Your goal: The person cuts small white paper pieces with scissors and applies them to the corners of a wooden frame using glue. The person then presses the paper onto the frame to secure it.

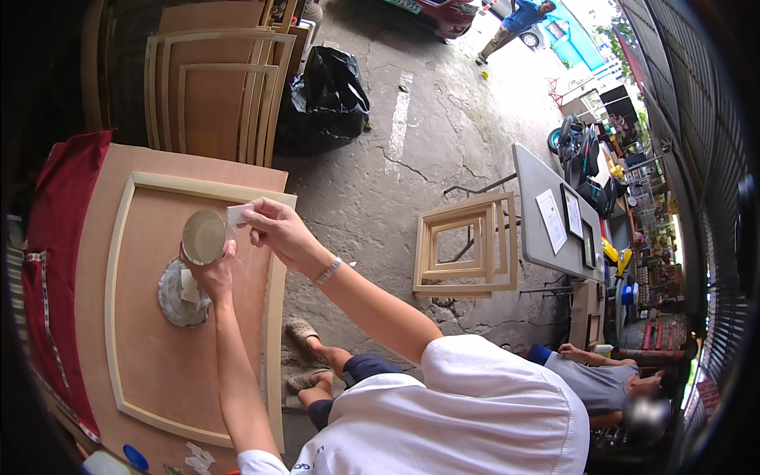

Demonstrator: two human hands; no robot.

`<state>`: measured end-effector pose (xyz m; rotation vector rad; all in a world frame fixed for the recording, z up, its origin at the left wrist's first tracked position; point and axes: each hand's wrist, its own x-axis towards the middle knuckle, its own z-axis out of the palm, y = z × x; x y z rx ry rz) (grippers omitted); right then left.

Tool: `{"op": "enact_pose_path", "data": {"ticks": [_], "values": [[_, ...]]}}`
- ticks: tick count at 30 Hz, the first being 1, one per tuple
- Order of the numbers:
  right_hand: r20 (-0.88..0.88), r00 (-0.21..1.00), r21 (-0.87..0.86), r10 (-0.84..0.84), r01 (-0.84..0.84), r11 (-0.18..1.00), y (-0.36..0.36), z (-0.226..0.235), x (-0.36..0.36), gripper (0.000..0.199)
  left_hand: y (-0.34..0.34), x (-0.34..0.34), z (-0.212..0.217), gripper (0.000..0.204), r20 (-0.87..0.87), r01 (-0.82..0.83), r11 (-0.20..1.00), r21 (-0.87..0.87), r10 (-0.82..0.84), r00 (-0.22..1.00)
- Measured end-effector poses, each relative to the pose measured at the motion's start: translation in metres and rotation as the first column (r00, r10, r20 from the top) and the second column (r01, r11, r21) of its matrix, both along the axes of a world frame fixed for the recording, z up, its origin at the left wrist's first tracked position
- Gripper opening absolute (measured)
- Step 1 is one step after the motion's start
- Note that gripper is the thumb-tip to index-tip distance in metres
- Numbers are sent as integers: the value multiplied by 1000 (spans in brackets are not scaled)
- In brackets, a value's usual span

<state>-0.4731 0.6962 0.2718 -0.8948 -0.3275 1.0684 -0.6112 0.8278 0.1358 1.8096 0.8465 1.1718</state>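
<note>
A red cloth point(59, 293) lies left of a pale wooden frame point(178, 182). Within the frame's outline sits a greyish round dish point(172, 299); just above it, the left hand point(214, 274) grips a round container point(204, 237). By its rim, the right hand point(275, 227) pinches a small white piece point(236, 214).

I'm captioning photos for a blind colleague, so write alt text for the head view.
A person's left hand holds a round container while the right hand pinches a small white piece beside its rim. Below, a pale wooden frame lies on a board; more frames stand by a grey table.
</note>
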Motion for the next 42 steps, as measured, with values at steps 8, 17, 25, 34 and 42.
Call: {"op": "enact_pose_path", "data": {"ticks": [8, 17, 25, 34, 42], "values": [[-13, 999, -53, -36, 35, 998, -84, 26, -48, 16, -72, -157, 56, 97, 19, -165, 984, -69, 167, 986], [-55, 998, -136, 6, -14, 991, -133, 0, -193, 10, -92, -346, -7, 107, -253, -228, 973, 41, 231, 939], [-243, 964, -65, 108, -128, 990, -174, 18, -325, 6, -106, -399, 37, 93, -367, -223, 974, 33, 219, 904], [-86, 962, -204, 258, -271, 941, -223, 0, -367, 14, -261, -441, 7, 97, -675, -173, 980, 95, 192, 712], [868, 194, -416, 456, -213, 884, -211, -68, -391, 34, -195, -460, -6, 71, -505, -264, 922, 283, 377, 776]]}}
